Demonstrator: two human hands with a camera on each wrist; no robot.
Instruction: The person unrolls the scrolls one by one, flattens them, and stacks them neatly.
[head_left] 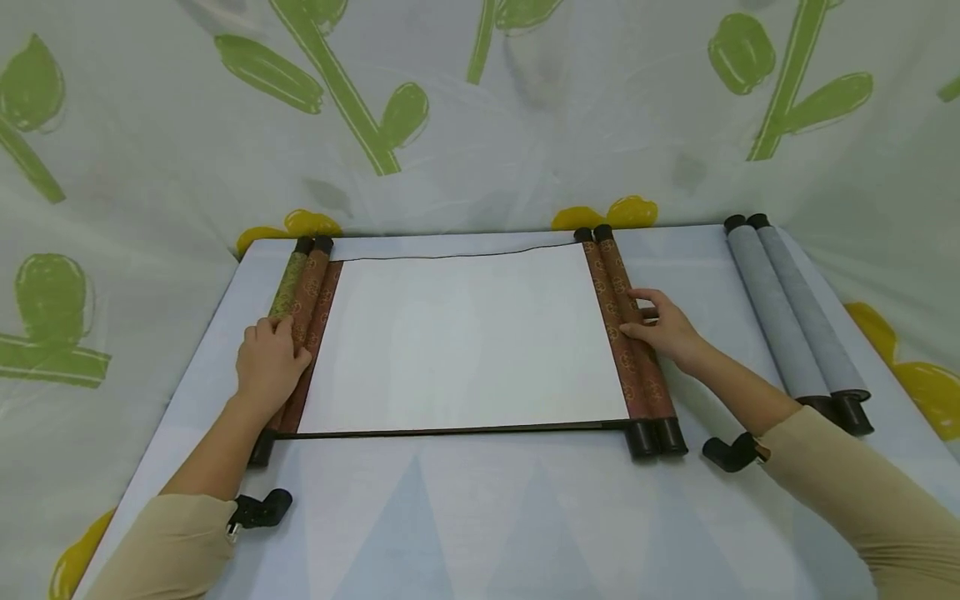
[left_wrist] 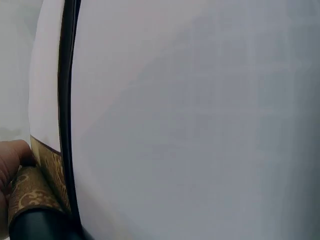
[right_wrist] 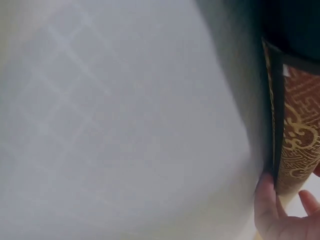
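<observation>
A scroll's white paper (head_left: 465,342) is lying spread between the two hands, its thin dark edges running along the near and far sides. At the left hand (head_left: 267,358), a green roll (head_left: 289,282) and a brown roll (head_left: 309,287) are lying side by side, and a flat brown band (head_left: 306,375) is bordering the paper just beyond the thumb. That hand's fingers are curling over the two rolls, gripping them with the thumb across the brown one. At the right hand (head_left: 667,327), two patterned brown rolls (head_left: 656,387) are lying together; its thumb and forefinger are standing apart, touching the outer one, but whether they are pinching it I cannot tell. Black caps (head_left: 641,440) are showing on these rolls' near ends, closer to the body than the hand. Farther out, right of the right hand, two grey rolls (head_left: 777,312) are resting on the pale table (head_left: 472,525). Behind both wrists, black devices (head_left: 262,508) are sticking out at the beige sleeves (head_left: 165,542). Beyond the hands, a leaf-patterned cloth (head_left: 480,179) is hanging.
</observation>
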